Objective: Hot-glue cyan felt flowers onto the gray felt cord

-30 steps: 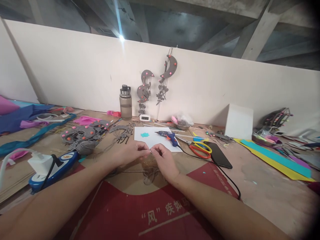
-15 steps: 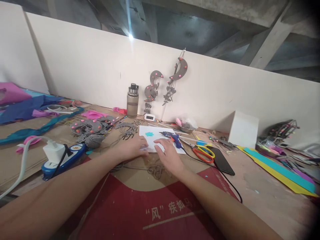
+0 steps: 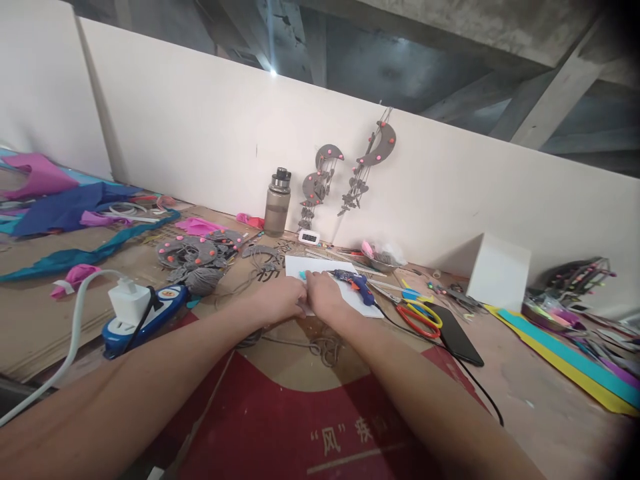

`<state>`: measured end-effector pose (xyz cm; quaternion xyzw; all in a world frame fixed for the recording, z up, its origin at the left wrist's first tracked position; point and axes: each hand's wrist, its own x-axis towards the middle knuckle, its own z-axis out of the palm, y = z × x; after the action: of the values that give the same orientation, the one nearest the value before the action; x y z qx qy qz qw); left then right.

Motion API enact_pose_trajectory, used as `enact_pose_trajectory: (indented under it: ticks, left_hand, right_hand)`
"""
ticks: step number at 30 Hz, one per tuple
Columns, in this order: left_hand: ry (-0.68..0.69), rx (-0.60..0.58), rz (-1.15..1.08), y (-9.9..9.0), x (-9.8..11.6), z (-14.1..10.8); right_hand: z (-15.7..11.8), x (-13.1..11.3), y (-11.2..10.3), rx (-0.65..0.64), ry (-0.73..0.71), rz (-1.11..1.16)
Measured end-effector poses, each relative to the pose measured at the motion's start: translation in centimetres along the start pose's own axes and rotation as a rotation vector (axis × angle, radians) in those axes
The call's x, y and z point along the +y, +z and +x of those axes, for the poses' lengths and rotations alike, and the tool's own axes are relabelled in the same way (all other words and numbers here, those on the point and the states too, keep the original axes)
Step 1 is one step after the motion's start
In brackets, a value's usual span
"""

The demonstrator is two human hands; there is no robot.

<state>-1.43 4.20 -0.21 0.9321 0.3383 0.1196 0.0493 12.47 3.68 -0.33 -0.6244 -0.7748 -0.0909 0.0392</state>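
Observation:
My left hand (image 3: 286,298) and my right hand (image 3: 324,295) meet over the near left part of a white sheet (image 3: 296,263), fingers curled in. A small teal cut-out piece (image 3: 302,275) shows just past the fingertips; my right hand covers the rest of it, and its fingers are closed at it. My left fingers are bent against the right hand, and what they hold, if anything, is hidden. To the right of my right hand, a blue glue gun (image 3: 357,285) lies on the sheet, its cable running toward me.
Scissors (image 3: 420,319) and a black phone (image 3: 455,335) lie right of the sheet. A bottle (image 3: 277,203) and a small clock (image 3: 309,237) stand at the wall. At left are a power strip (image 3: 143,320) and grey felt pieces (image 3: 200,253). Grey yarn (image 3: 326,348) lies nearer me.
My hands, apart with spread fingers before, have come together and closed over the teal piece, which is now mostly covered. The view has shifted slightly left.

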Motion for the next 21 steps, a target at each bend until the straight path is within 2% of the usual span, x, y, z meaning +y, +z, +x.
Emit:
enact_pose_trajectory:
  ticks: [4,7,14,21]
  left_hand:
    - [-0.076,0.011,-0.067,0.0,-0.1,-0.1]
    - [-0.117,0.047,-0.141,0.2,-0.2,-0.1]
    - [-0.111,0.062,-0.203,0.3,-0.6,0.0]
    - [-0.126,0.061,-0.257,-0.7,0.0,-0.3]
  right_hand:
    - [-0.1,0.8,0.3,0.082,0.02,0.041]
    - [-0.6,1.7,0.6,0.073,0.03,0.086]
    - [-2.8,3.1,1.1,0.181,-0.077,0.203]
    - [-3.9,3.6,1.0,0.163,-0.094,0.278]
